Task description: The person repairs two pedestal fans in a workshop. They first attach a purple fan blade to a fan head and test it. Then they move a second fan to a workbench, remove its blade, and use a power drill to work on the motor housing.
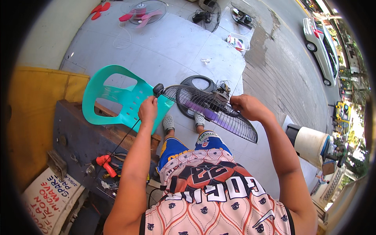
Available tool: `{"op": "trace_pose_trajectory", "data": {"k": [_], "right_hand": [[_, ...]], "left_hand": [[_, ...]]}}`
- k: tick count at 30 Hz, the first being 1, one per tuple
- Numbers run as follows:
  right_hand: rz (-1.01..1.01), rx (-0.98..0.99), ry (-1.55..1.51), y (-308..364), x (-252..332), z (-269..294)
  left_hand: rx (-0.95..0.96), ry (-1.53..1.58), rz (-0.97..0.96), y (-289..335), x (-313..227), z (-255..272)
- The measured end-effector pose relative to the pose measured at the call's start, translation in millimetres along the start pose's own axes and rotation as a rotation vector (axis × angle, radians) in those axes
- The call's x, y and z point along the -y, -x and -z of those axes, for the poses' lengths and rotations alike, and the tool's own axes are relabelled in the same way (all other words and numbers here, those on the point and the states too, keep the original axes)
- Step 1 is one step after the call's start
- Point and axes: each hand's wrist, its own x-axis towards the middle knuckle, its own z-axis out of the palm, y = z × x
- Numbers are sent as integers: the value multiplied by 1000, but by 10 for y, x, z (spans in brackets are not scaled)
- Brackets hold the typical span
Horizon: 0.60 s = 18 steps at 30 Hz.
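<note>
In front of me stands a black electric fan (231,122), its wire grille tilted and purple blades behind the wires. The motor (222,92) at its back is uncovered, and a round black base (190,81) shows beneath. My left hand (148,109) is closed around a thin black cord (127,136), beside the grille's left end. Just above those fingers is a blocky black piece (158,90), perhaps a plug. My right hand (249,107) has its fingers curled against the fan beside the motor; the fingertips are partly hidden.
A turquoise plastic chair (111,94) stands at my left, by a dark wooden bench (74,129) with a red power tool (105,165). Fan parts (143,13) and a plastic tub (237,42) lie farther off. A white bucket (307,141) is at right; a car (321,47) stands on the street.
</note>
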Motion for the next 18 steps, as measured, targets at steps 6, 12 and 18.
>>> {"op": "trace_pose_trajectory", "data": {"k": [6, 12, 18], "right_hand": [[-81, -37, -33, 124, 120, -120], [-115, 22, -45, 323, 197, -257], [-208, 93, -137, 683, 388, -556]], "left_hand": [[7, 46, -49, 3, 45, 30], [115, 77, -81, 67, 16, 144], [188, 126, -128, 149, 25, 114]]}}
